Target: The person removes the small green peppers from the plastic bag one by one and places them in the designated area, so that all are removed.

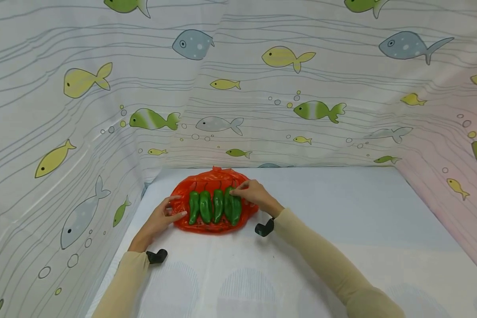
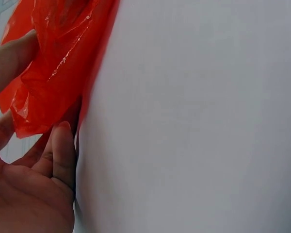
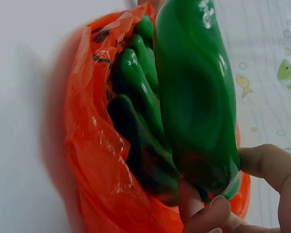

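Note:
My right hand (image 1: pixel 258 194) pinches a glossy green pepper (image 3: pixel 196 92) near one end, at the right of the row. In the right wrist view it stands out in front of the others, thumb and fingertips on opposite sides of its lower end. Several more green peppers (image 1: pixel 205 206) lie side by side on a thin red plastic bag (image 1: pixel 182 181). Beside the bag's left edge is my left hand (image 1: pixel 160 217), fingers spread and relaxed. Its thumb and fingertips touch the crinkled plastic, with some fingers partly hidden by a fold in the left wrist view.
The bag lies toward the back of a white-covered table (image 1: pixel 322 212). A pale curtain (image 1: pixel 238 101) printed with fish hangs behind and along both sides. A black wrist device (image 1: pixel 157 256) sits on the left wrist, another black device (image 1: pixel 264 227) on the right.

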Motion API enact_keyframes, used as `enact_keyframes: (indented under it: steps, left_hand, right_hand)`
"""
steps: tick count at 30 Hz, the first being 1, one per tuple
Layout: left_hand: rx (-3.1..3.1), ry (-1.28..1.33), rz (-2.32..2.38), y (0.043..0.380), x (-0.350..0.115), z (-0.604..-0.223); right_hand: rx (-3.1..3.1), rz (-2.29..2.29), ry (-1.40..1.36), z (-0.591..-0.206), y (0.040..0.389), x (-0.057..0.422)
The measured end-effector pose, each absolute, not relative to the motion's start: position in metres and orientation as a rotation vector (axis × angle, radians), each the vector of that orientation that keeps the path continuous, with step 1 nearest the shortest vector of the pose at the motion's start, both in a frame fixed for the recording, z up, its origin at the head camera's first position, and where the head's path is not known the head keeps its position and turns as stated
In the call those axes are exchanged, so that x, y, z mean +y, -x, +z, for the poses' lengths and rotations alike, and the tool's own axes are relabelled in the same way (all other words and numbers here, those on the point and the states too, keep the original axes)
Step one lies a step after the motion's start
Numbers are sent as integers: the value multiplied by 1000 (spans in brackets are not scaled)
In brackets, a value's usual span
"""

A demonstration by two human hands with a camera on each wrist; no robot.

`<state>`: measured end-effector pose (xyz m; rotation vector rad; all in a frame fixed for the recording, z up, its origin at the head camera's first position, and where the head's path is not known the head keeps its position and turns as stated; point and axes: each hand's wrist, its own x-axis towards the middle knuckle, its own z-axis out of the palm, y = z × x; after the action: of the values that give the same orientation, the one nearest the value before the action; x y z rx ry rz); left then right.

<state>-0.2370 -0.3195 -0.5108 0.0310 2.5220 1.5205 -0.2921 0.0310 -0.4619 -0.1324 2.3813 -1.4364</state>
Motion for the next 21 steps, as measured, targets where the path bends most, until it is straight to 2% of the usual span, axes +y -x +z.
enact_keyframes:
  steps: [21]
  left_hand:
    - [2511,-13,1527,235,-317,-508]
  right_hand:
    - [2421,-1459,268,-447,282,53]
